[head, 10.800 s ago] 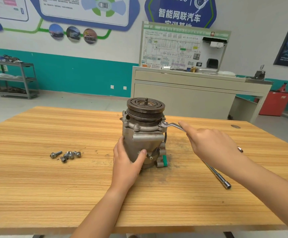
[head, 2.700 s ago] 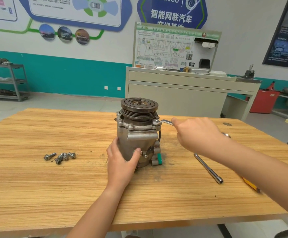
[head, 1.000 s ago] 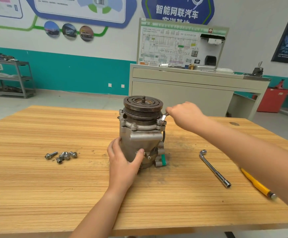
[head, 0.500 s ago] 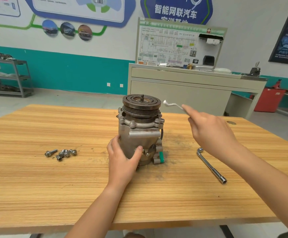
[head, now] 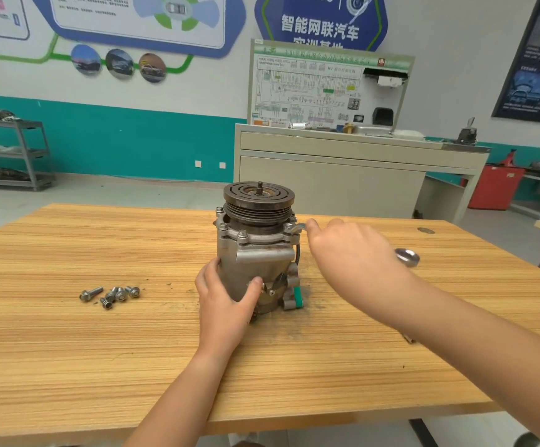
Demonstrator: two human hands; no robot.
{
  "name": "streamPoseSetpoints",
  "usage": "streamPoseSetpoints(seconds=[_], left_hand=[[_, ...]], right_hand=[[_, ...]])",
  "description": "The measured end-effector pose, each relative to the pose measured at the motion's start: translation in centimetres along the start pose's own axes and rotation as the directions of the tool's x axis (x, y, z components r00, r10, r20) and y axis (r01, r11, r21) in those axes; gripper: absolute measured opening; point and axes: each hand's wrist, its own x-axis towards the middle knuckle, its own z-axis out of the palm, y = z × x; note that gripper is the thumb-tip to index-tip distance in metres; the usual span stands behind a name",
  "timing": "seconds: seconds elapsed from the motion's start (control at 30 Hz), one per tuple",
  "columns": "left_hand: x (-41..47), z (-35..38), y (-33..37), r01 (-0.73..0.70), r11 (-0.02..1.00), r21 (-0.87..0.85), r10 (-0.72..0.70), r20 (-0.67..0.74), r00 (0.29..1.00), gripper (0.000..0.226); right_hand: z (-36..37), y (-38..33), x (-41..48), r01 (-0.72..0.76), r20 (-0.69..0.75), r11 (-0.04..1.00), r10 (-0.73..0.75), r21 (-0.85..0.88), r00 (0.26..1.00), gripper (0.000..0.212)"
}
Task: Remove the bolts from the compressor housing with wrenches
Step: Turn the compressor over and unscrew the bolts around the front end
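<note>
Head view: striped wooden table (head: 68,350), teal-banded wall (head: 133,143); my left hand (head: 226,304) grips the grey metal compressor housing (head: 255,253), my right hand (head: 349,253) clasps a silver steel wrench (head: 407,257).

- The compressor housing (head: 255,253), grey cast metal, stands upright mid-worktop (head: 68,350) with a dark grooved pulley (head: 259,196) on top; the left hand (head: 226,304) grips its near-left side.
- Flange bolts (head: 242,234) sit upright around its upper rim.
- A few loose bolts (head: 110,293) lie clustered well to its left.
- A wrench (head: 407,257) runs under the right hand (head: 352,256); one end is at the right flange bolt and the ring end juts out right.
</note>
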Motion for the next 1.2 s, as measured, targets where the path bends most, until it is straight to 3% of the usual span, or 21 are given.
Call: streamPoseSetpoints(seconds=[0.1, 0.2, 0.33, 0.43, 0.53, 0.63, 0.67, 0.73, 0.77, 0.8, 0.83, 0.9, 0.97, 1.03, 1.2], left_hand=[[-0.1, 0.0, 0.0, -0.003, 1.0, -0.001, 0.003, -0.004, 1.0, 0.075], [-0.2, 0.0, 0.0, -0.003, 1.0, 0.002, 0.003, 0.006, 1.0, 0.076], [-0.2, 0.0, 0.0, 0.004, 1.0, -0.014, -0.004, 0.015, 1.0, 0.078], [-0.1, 0.0, -0.1, 0.006, 1.0, -0.019, -0.006, 0.015, 1.0, 0.079], [0.0, -0.1, -0.1, 0.006, 1.0, -0.027, -0.006, 0.014, 1.0, 0.079], [-0.1, -0.1, 0.0, 0.01, 1.0, -0.027, -0.01, 0.022, 1.0, 0.078], [0.0, -0.1, 0.0, 0.008, 1.0, -0.029, -0.007, 0.024, 1.0, 0.078], [0.0, -0.1, 0.0, 0.004, 0.999, -0.035, -0.004, 0.02, 1.0, 0.077], [-0.1, 0.0, 0.0, 0.005, 0.999, -0.036, -0.004, 0.016, 1.0, 0.077], [-0.1, -0.1, 0.0, 0.006, 0.999, -0.036, -0.005, 0.014, 1.0, 0.076], [-0.1, -0.1, 0.1, 0.008, 0.999, -0.035, -0.007, 0.013, 1.0, 0.076], [-0.2, -0.1, 0.1, 0.017, 0.999, -0.033, -0.016, 0.018, 1.0, 0.076], [-0.2, -0.1, 0.2, 0.01, 0.999, -0.032, -0.01, 0.015, 1.0, 0.075], [-0.2, -0.1, 0.3, -0.004, 1.0, -0.027, 0.004, 0.006, 1.0, 0.074], [-0.2, -0.1, 0.3, -0.007, 1.0, -0.021, 0.007, -0.004, 1.0, 0.073]], right_hand=[[0.3, 0.6, 0.1, 0.049, 0.022, 0.999, -0.049, 0.009, 0.999, 0.051], [0.8, 4.2, 1.9, 0.091, 0.009, 0.991, -0.09, -0.098, 0.996, 0.056], [2.8, 5.8, 5.4, 0.099, 0.018, 0.979, -0.098, -0.18, 0.995, 0.044], [5.6, 5.1, 8.1, 0.095, -0.011, 0.991, -0.096, -0.096, 0.995, 0.034], [8.6, 4.5, 9.4, 0.115, -0.13, 0.993, -0.11, 0.032, 0.985, 0.032], [9.1, 4.9, 9.1, 0.047, -0.256, 0.974, 0.011, 0.221, 0.967, 0.028], [8.8, 5.2, 8.7, 0.002, -0.32, 0.918, 0.136, 0.396, 0.937, 0.026], [7.2, 5.4, 7.1, 0.004, -0.357, 0.631, 0.433, 0.776, 0.828, 0.027], [6.2, 5.4, 6.1, 0.07, -0.354, 0.485, 0.525, 0.872, 0.774, 0.028], [5.3, 5.4, 4.8, 0.118, -0.358, 0.418, 0.56, 0.901, 0.747, 0.03], [4.6, 5.4, 3.7, 0.134, -0.384, 0.446, 0.534, 0.885, 0.754, 0.032], [3.2, 5.3, 1.7, 0.045, -0.376, 0.686, 0.342, 0.726, 0.861, 0.035], [2.3, 5.0, 0.2, -0.097, -0.171, 0.903, 0.184, 0.419, 0.968, 0.032], [1.6, 4.1, -0.4, -0.141, -0.02, 0.962, 0.15, 0.234, 0.989, 0.027], [0.4, 1.9, 0.3, -0.144, 0.051, 0.985, 0.139, 0.099, 0.989, 0.03]])
